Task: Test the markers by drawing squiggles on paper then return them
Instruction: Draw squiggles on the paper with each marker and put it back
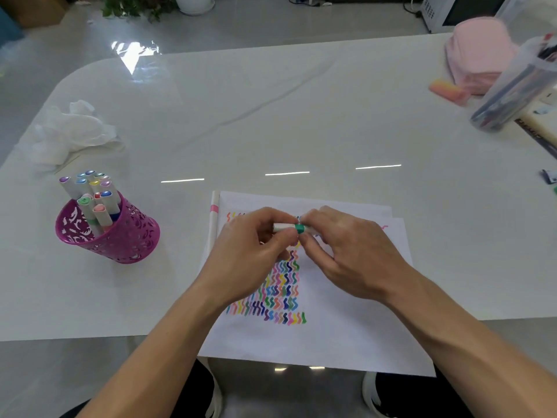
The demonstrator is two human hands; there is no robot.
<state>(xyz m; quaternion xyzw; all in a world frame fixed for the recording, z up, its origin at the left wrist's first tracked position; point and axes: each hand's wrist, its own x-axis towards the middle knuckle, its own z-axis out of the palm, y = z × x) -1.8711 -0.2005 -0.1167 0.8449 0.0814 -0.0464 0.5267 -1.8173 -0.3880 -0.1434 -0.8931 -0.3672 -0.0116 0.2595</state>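
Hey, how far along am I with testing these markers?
Mostly done, it seems: rows of coloured squiggles fill the paper and many markers stand in the purple cup. In hand: your left hand and right hand pinch a green-banded marker over the sheet; capping or uncapping, I cannot tell. Left: return it to the cup, plus what looks like a pink-banded marker at the paper's left edge.

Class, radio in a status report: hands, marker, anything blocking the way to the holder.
Left hand and right hand both grip green-banded marker over squiggle paper. Cap state hidden. Nothing seen blocking route to purple holder.
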